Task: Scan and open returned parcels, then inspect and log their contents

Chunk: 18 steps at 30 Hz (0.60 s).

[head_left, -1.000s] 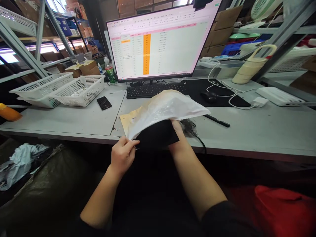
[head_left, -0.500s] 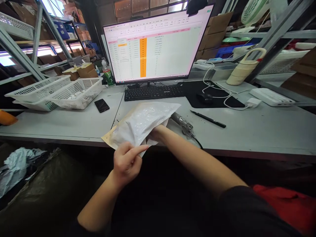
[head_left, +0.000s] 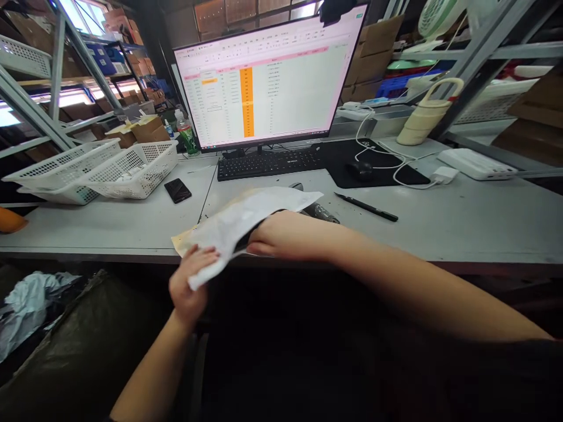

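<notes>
A white plastic mailing bag (head_left: 229,221) lies slanted over the desk's front edge, its mouth facing me, with a yellowish sheet edge (head_left: 179,239) showing beneath its left side. My left hand (head_left: 189,281) is closed on the bag's near left edge, fingers over the top. My right hand (head_left: 285,234) is at the mouth, its fingers curled and partly covered by the bag. What those fingers hold is hidden; a dark gap shows beside them. Behind my right wrist lies a dark plastic-wrapped tool-like item (head_left: 323,212), partly hidden by the bag and hand.
On the desk are a black pen (head_left: 366,206), a phone (head_left: 177,191), a keyboard (head_left: 270,164) and a mouse (head_left: 361,170) with white cables nearby. White baskets (head_left: 132,173) stand at left, a monitor (head_left: 281,82) behind. A white power strip (head_left: 477,164) sits at right.
My right hand has drawn partly back out of the bag, showing the knuckles. My left hand has shifted left and now grips the bag's edge. The view has turned slightly.
</notes>
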Available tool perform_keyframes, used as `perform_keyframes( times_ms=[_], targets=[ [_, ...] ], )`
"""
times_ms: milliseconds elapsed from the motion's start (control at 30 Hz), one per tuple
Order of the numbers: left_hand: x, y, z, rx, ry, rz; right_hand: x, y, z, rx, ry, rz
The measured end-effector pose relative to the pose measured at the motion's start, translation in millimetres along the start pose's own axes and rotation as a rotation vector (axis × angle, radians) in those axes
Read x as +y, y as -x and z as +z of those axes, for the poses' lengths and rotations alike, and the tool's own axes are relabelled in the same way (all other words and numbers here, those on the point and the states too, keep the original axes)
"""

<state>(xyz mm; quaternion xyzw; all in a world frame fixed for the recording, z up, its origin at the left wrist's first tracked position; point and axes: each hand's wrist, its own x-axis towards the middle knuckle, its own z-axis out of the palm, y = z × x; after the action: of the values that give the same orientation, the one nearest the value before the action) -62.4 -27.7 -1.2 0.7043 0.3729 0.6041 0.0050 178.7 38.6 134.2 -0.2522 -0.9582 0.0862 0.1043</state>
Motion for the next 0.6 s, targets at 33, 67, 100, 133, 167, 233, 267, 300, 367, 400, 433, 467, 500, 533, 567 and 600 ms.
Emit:
perform_keyframes(
  times_ms=[33,67,100,133,167,233,267,300,367,400,433,467,500,533,567,600],
  targets=[
    [-3,-12,-5.4,0.166,0.071,-0.108,-7,10,-10,0.045,-0.013,-0.042],
    [-7,-24,-10.4,0.333,0.147,-0.195,-10,19,-20,0.126,-0.004,-0.087],
    [-10,-36,-14.8,0.479,0.223,-0.253,-9,27,-28,0.225,0.026,-0.114],
    [-13,-48,-18.7,0.594,0.294,-0.284,-3,32,-34,0.322,0.077,-0.114],
    [-14,-57,-22.0,0.669,0.351,-0.297,7,36,-36,0.392,0.139,-0.087],
    [-15,-71,-27.7,0.726,0.408,-0.298,33,36,-33,0.453,0.228,0.018],
    [-15,-75,-30.5,0.733,0.419,-0.295,46,33,-28,0.465,0.23,0.063],
    [-14,-77,-33.9,0.739,0.422,-0.29,56,29,-24,0.479,0.2,0.094],
    [-13,-80,-44.1,0.762,0.402,-0.266,66,21,-18,0.506,0.047,0.141],
    [-15,-82,-51.7,0.782,0.376,-0.243,64,17,-18,0.516,-0.058,0.156],
    [-18,-84,-61.1,0.808,0.337,-0.216,57,15,-20,0.523,-0.164,0.16],
    [-22,-87,-72.3,0.818,0.277,-0.191,47,14,-24,0.526,-0.262,0.155],
    [-26,-92,-84.4,0.811,0.205,-0.171,35,13,-30,0.534,-0.343,0.141],
    [-30,-97,-96.6,0.795,0.141,-0.163,22,14,-36,0.546,-0.405,0.117],
    [-33,-103,-107.5,0.762,0.065,-0.173,9,14,-42,0.562,-0.446,0.093],
    [-34,-109,-115.9,0.706,-0.032,-0.198,-2,15,-48,0.572,-0.467,0.078]
  ],
)
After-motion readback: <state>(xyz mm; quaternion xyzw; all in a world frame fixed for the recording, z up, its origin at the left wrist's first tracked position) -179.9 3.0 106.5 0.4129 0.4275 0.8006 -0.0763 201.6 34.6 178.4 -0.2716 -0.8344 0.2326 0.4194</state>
